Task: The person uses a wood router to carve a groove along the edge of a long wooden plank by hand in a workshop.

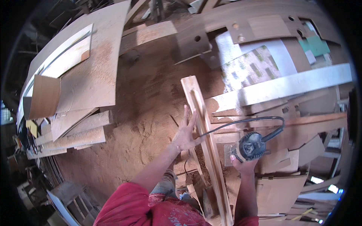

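A long, pale wooden rail [205, 130] with a groove cut along its face runs from my body out over the work area. My left hand [185, 132] is at its left edge, fingers stretched out and apart, the thumb side against the wood. To the right of the rail, my right hand [243, 165] is wrapped round a black handheld router [252, 146]. Its flat base plate shows at the left of the tool. The router's black cord [241, 121] loops up from the tool and crosses over the rail close to my left thumb. Part of my right hand's grip is hidden beneath the router.
Large wooden sheets [102, 71] and offcuts [75, 137] are stacked at the left. A long whitish board [286, 87] lies at the right, above stacked scrap panels [281, 192]. Sawdust covers the floor [139, 113]. Panels with cut-outs [192, 35] lie along the far side.
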### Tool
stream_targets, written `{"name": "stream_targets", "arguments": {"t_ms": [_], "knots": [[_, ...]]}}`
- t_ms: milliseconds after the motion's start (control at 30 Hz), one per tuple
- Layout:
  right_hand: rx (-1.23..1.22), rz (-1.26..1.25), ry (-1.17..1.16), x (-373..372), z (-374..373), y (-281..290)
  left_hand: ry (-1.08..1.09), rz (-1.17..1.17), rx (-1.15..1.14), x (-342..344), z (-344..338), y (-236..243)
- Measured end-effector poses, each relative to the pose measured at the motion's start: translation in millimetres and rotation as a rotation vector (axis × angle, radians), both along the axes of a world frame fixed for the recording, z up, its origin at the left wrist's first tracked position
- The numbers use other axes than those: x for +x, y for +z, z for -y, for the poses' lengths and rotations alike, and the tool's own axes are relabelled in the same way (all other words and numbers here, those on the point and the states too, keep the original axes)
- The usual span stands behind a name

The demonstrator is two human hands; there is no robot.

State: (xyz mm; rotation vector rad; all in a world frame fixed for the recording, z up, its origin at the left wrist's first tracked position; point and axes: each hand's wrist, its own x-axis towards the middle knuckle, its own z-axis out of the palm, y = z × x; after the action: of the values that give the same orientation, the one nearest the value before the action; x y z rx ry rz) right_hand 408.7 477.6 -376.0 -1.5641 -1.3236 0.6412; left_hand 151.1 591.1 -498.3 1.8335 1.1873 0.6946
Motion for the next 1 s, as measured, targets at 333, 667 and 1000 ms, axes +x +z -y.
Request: {"name": "stream_targets", "arguments": {"t_ms": [333, 667, 1000], "knots": [[-0.162, 0.117, -0.296, 3, 97, 29, -0.295, 0.053, -0.372, 4, -23, 25], [-0.306, 0.376, -0.411, 8, 205, 25, -0.311, -0.708, 0.245, 54, 1, 25], [-0.184, 0.398, -0.518, -23, 281, 49, -0.938, 0.44, -1.045, 120, 158, 190]]}}
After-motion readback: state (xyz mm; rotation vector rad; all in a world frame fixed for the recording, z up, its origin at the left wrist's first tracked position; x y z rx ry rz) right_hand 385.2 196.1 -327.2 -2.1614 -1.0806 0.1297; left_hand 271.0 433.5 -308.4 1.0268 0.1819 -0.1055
